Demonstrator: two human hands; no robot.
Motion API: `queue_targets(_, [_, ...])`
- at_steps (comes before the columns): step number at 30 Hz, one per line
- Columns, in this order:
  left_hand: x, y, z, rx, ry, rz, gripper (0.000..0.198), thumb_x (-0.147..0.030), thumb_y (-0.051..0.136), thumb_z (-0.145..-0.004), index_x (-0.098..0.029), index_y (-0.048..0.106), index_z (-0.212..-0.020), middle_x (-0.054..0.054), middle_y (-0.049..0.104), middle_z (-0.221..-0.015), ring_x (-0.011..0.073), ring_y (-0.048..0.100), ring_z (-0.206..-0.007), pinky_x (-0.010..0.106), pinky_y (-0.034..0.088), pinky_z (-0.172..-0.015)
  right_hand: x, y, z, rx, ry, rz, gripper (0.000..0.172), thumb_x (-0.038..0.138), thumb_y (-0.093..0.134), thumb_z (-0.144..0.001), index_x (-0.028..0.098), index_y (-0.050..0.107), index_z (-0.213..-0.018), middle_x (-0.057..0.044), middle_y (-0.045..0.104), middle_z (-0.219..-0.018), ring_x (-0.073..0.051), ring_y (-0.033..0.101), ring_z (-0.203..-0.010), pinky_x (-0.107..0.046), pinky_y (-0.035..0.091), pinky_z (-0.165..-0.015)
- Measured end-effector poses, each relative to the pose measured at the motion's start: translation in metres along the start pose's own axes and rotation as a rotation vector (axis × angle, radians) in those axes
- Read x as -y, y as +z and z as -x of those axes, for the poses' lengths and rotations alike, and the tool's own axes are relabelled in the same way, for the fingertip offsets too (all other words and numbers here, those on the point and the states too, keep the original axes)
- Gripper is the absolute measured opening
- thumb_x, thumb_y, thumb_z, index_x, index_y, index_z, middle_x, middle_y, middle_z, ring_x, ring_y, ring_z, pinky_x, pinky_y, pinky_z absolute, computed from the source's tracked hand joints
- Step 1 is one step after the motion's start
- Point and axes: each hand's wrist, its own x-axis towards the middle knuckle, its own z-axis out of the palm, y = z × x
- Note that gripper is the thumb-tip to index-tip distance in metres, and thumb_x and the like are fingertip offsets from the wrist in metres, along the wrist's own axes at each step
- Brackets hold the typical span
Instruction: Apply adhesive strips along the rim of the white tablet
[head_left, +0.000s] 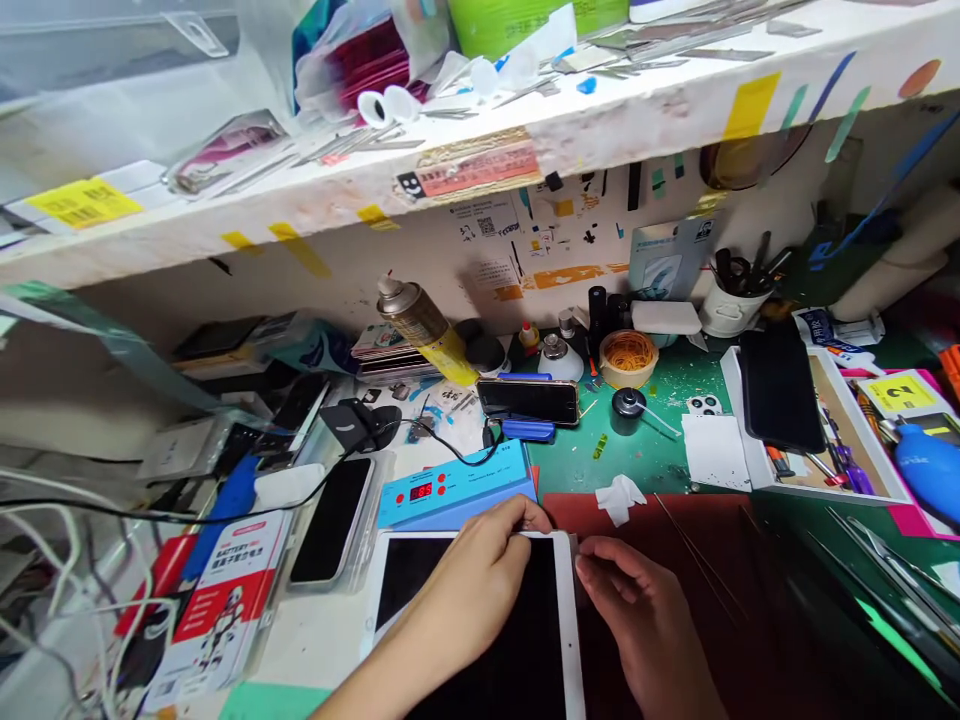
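**Tablet at the bench edge, both hands at its top right corner**

The white-framed tablet [480,620] lies flat, screen up, at the near edge of the bench, partly on a dark red mat [675,560]. The left hand [472,585] rests across the glass with its fingers curled over the top rim, pressing it down. The right hand [637,610] sits just beside the right edge, fingers drawn close together at the upper corner; whether they pinch a thin tool or only the bezel I cannot tell.

The risk sits at that corner. If the right fingers pry or lift sharply while the left palm bears down, the glass may crack or the frame may bend. A slip could also drive the fingertips along the edge.

Just beyond, a blue heating unit [457,490] with a red readout touches the tablet's top edge; a sleeve or knuckle pushed forward could meet it. A crumpled tissue [619,497] lies near on the mat.

Farther back stand a phone on a blue stand [528,400], a small dark bottle [627,408] and a tilted spray can [424,325]; a sudden jerk backward or forward might topple them.
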Motion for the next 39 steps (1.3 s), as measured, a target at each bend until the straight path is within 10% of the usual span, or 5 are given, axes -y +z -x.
queue_targets(39, [-0.005,0.007,-0.009,-0.003,-0.078,-0.022,0.031,-0.050,0.047,-0.087,-0.027,0.065,-0.095,0.002,0.071,-0.095,0.0273,0.063,-0.094,0.040,0.044,-0.092,-0.047,0.009,0.004,-0.010,-0.014,-0.046,0.045,0.070,0.075,-0.104,0.026,0.088,-0.106,-0.006,0.086,-0.102,-0.022,0.081,-0.089,-0.026,0.064,-0.083])
